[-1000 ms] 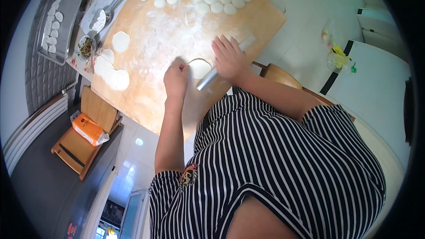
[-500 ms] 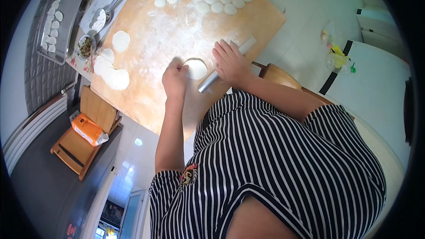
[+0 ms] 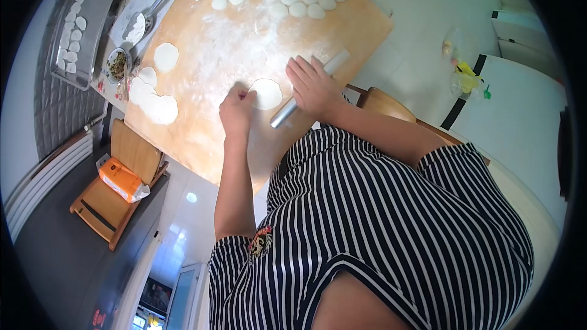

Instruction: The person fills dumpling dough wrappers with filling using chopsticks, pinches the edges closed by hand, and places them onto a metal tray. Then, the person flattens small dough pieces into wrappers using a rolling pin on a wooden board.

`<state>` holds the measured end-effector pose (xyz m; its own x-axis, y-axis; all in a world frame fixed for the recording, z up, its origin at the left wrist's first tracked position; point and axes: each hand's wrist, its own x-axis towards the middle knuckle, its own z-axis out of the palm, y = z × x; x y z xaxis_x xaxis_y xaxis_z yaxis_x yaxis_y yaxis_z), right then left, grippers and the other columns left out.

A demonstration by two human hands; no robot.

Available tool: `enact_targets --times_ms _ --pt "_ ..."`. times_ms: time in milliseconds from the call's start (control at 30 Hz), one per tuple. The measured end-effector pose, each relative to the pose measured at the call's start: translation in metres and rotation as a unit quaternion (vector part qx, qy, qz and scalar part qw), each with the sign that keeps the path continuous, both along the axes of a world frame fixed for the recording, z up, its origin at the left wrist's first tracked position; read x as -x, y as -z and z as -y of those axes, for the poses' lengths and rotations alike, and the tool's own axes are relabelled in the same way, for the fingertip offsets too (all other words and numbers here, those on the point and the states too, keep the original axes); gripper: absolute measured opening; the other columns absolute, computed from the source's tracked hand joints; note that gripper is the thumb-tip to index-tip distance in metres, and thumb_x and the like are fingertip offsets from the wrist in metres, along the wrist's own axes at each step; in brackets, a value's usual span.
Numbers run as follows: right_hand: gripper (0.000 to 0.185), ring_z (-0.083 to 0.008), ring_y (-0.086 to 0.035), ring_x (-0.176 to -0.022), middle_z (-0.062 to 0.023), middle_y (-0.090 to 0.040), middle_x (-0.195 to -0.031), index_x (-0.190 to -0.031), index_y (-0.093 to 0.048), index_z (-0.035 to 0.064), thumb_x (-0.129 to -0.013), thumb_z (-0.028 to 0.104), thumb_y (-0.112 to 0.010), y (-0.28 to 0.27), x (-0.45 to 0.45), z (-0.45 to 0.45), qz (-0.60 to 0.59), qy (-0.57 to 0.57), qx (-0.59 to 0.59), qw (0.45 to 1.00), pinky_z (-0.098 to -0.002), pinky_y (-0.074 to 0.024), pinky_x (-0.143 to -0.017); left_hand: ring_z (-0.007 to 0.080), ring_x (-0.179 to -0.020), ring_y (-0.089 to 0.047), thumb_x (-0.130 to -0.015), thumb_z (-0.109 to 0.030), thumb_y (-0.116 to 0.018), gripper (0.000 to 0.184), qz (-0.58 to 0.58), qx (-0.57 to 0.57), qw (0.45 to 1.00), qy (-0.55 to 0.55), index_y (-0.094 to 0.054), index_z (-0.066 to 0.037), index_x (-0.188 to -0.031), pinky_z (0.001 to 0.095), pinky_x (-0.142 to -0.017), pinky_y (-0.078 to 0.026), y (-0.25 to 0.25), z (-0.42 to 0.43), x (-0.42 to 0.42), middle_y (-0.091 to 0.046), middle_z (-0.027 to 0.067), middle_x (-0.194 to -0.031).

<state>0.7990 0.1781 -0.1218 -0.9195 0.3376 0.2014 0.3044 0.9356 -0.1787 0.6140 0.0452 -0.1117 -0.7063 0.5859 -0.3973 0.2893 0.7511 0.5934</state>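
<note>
My left hand [image 3: 236, 112] pinches the left edge of a thin round dough wrapper [image 3: 266, 95] that lies on the floured wooden board [image 3: 202, 95]. To its right, a metallic rolling pin [image 3: 283, 115] lies slantwise on the board. Across the pin rests my right hand [image 3: 314, 88], palm down, its fingers stretched out and pointing up and left. The palm covers the pin's middle; both ends show. The pin is close to the wrapper's right edge, with a small gap.
Finished wrappers [image 3: 160, 109] overlap at the board's left, near a single wrapper [image 3: 166, 57]. Several small dough discs [image 3: 298, 10] lie at the far side. Left of the board are a bowl of filling [image 3: 117, 67], a flour scoop [image 3: 136, 28] and a metal tray [image 3: 83, 77]. Chairs [image 3: 136, 150] stand beside it.
The right hand and rolling pin have shifted slightly left. My left hand has also moved a little left with the wrapper, which now shows as a fuller round.
</note>
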Motion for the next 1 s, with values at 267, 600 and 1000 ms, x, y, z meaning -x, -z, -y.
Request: enact_targets --times_ms 267,600,1000 --pt "0.053 -0.0316 -0.043 -0.137 -0.0138 -0.052 -0.144 -0.138 -0.053 0.0028 -0.089 0.02 -0.058 -0.003 0.069 -0.012 -0.035 0.033 -0.028 0.998 -0.0533 -0.0286 -0.114 0.0365 -0.08 -0.066 -0.08 -0.028 -0.075 0.027 -0.086 -0.017 0.985 0.147 -0.069 -0.002 -0.085 0.0435 -0.076 -0.051 0.001 -0.019 0.006 -0.07 0.0165 -0.084" --pt "0.048 -0.0316 -0.05 -0.133 -0.0179 -0.056 -0.14 -0.132 -0.056 -0.0035 -0.088 0.016 -0.052 0.005 0.019 0.001 -0.065 -0.009 -0.042 0.997 -0.0515 -0.0331 -0.114 0.0299 -0.074 -0.067 -0.087 -0.036 -0.073 0.035 0.239 -0.036 0.97 0.004 -0.07 -0.002 -0.095 0.0379 -0.073 -0.052 0.022 0.025 0.013 -0.071 0.0175 -0.082" --pt "0.058 -0.028 -0.041 -0.139 -0.0134 -0.051 -0.146 -0.142 -0.049 0.0024 -0.086 0.017 -0.056 0.004 0.005 0.011 -0.004 -0.004 0.027 1.0 -0.0501 -0.025 -0.117 0.0295 -0.073 -0.066 -0.087 -0.03 -0.072 0.03 0.076 -0.033 0.996 -0.034 -0.07 0.0 -0.091 0.0369 -0.071 -0.052 0.006 0.023 0.009 -0.07 0.0152 -0.08"
